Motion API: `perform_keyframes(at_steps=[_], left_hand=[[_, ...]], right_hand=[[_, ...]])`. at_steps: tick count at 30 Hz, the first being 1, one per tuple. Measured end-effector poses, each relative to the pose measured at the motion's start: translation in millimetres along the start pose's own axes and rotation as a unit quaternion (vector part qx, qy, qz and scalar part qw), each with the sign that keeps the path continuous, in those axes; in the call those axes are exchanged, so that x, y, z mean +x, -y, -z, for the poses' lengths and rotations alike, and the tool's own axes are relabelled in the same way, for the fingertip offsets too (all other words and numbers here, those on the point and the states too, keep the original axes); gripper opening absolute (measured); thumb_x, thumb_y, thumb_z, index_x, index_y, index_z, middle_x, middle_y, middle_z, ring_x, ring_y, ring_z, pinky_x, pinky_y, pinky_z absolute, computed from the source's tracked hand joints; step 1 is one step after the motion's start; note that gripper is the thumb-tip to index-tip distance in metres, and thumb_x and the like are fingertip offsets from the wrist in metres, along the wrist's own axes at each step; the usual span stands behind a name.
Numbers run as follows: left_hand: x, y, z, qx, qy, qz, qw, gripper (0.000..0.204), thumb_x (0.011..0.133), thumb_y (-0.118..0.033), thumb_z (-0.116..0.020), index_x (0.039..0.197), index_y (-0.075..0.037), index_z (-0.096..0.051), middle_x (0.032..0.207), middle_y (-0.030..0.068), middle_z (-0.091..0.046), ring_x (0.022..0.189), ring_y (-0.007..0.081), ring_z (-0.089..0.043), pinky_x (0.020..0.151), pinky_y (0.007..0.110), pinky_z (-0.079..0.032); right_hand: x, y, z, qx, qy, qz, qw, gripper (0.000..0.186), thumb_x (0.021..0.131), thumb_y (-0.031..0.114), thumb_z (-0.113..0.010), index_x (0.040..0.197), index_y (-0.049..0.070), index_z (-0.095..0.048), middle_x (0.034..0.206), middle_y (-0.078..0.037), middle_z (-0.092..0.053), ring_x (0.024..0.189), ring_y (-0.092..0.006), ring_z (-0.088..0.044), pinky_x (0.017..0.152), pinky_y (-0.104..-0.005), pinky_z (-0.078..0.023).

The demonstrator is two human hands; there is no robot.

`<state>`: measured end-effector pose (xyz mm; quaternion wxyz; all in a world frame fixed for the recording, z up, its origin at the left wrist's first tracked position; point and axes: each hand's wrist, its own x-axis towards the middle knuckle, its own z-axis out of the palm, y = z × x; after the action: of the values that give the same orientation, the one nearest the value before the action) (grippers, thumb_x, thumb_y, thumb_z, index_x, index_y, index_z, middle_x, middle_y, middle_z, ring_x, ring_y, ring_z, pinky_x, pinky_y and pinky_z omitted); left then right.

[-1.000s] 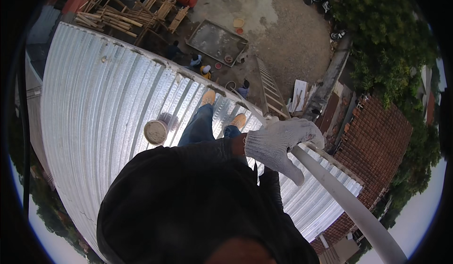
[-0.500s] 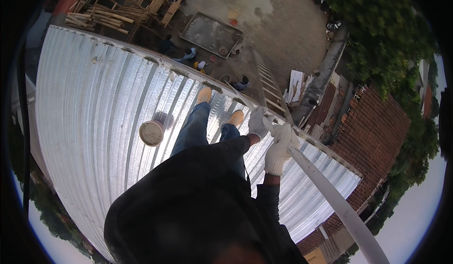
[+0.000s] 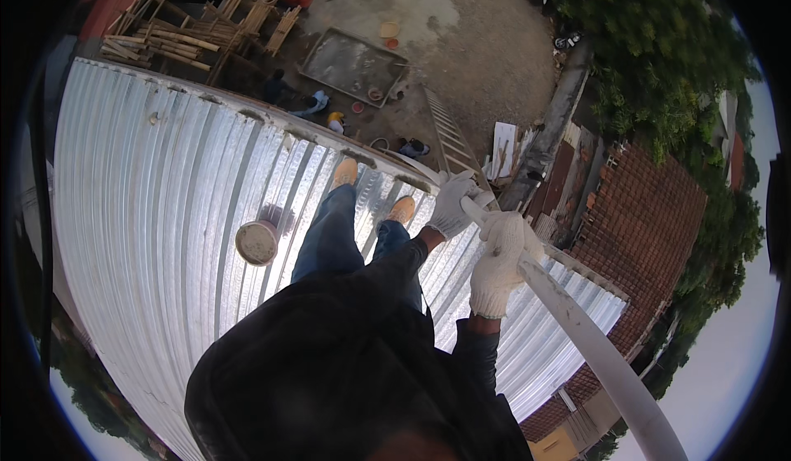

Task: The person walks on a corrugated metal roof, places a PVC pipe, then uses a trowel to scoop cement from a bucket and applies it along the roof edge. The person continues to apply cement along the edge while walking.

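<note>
The round pole (image 3: pixel 595 354), smooth and off-white with faint grey smudges along its length, slants over the ribbed metal roof (image 3: pixel 165 214) and out at the lower right. Gloved fingers of the left hand (image 3: pixel 453 205) and right hand (image 3: pixel 498 259) wrap around it, close together.

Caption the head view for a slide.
On a metal roof, gloved left hand and right hand hold a pale pole, a bucket nearby.
</note>
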<state>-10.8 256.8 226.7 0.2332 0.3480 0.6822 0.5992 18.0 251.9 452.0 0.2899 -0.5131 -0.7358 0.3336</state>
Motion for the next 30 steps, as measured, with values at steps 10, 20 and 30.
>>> perform_keyframes(at_steps=[10, 20, 30], left_hand=[[46.5, -76.6, 19.7, -0.016, 0.074, -0.069, 0.995, 0.051, 0.092, -0.049, -0.082, 0.065, -0.008, -0.067, 0.063, 0.0137, -0.058, 0.059, 0.0350, -0.060, 0.058, 0.046, -0.046], [46.2, -136.0, 23.6, -0.095, 0.166, -0.136, 0.972, 0.043, 0.090, -0.049, -0.085, 0.084, -0.009, -0.072, 0.074, 0.0147, -0.064, 0.067, 0.0345, -0.065, 0.063, 0.044, -0.050], [100.3, -291.0, 101.4, -0.105, 0.179, -0.263, 0.942, 0.034, 0.099, -0.037, -0.082, 0.126, -0.017, -0.079, 0.089, 0.0009, -0.075, 0.074, 0.0204, -0.070, 0.072, 0.036, -0.057]], right_hand=[[4.5, 32.2, 34.2, 0.044, -0.123, 0.042, 0.991, 0.042, 0.111, 0.022, -0.056, 0.072, 0.010, -0.046, 0.066, -0.002, -0.045, 0.064, -0.0181, -0.049, 0.071, -0.0358, -0.049], [1.5, 99.4, 87.6, 0.164, -0.255, -0.011, 0.953, 0.060, 0.114, 0.059, -0.050, 0.072, 0.015, -0.047, 0.066, 0.002, -0.040, 0.062, -0.0157, -0.044, 0.070, -0.0361, -0.046], [40.4, 3.2, 109.3, 0.052, 0.024, 0.101, 0.993, 0.116, 0.073, 0.060, -0.096, 0.160, 0.001, -0.047, 0.153, -0.022, -0.059, 0.145, -0.0371, -0.057, 0.124, -0.0512, -0.044]])
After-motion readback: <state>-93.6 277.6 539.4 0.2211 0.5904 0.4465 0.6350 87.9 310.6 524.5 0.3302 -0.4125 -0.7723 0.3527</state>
